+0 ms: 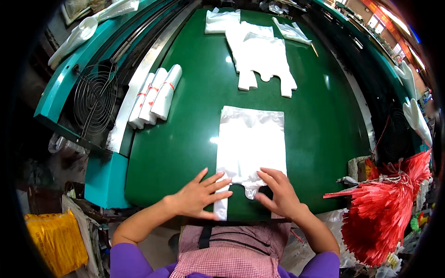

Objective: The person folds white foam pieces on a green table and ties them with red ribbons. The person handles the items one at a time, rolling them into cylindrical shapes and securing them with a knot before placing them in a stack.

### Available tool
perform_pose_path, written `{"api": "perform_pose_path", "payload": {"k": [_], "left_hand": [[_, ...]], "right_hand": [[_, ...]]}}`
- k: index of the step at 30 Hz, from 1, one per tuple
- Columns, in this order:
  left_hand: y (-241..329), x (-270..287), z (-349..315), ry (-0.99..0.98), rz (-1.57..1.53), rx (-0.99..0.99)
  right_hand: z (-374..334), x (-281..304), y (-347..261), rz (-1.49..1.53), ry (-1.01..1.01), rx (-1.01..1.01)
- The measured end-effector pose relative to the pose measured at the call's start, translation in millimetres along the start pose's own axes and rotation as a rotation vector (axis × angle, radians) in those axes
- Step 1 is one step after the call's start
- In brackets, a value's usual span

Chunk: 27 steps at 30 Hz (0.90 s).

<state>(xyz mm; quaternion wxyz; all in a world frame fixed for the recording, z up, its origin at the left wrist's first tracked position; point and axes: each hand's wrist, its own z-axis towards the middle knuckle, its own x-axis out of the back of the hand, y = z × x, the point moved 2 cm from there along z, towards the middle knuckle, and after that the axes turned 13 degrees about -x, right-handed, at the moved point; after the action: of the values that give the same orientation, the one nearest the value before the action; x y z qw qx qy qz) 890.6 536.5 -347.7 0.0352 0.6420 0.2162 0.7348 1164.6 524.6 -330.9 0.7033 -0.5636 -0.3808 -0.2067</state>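
Observation:
A stack of white plastic T-shirt bags (251, 143) lies flat on the green belt (185, 139) right in front of me, its handle end toward my body. My left hand (200, 194) rests with spread fingers on the left handle strip. On the other side, my right hand (279, 192) lies over the right handle, fingers apart, its thumb near the small middle tab (252, 191). Neither hand grips anything. Farther up the belt lie more white bags (264, 53), fanned over one another with their handles toward me.
Rolled white bags (155, 97) tied with red strips lie at the belt's left edge. Another bag stack (222, 22) and a folded bag (292, 31) are at the far end. A bundle of red plastic strips (382, 208) hangs at right. A wire fan guard (96, 101) is at left.

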Motion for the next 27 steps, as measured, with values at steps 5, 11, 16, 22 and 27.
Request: {"api": "perform_pose_path", "payload": {"k": [5,11,16,22,27], "left_hand": [[25,-24,-31,0.014,0.107,0.084],[15,-24,-8,0.295,0.083,-0.139],[-3,-3,50,0.529,-0.287,0.231],[-20,-13,87,0.330,0.126,0.266],[35,-20,37,0.369,0.418,-0.176]], "right_hand": [[-80,-6,35,-0.578,-0.136,0.117],[-86,3,46,-0.322,-0.132,0.005],[-53,12,38,0.049,-0.080,0.160],[18,-22,8,0.128,-0.072,-0.224],[-3,-44,-3,-0.246,-0.123,-0.006]]}}
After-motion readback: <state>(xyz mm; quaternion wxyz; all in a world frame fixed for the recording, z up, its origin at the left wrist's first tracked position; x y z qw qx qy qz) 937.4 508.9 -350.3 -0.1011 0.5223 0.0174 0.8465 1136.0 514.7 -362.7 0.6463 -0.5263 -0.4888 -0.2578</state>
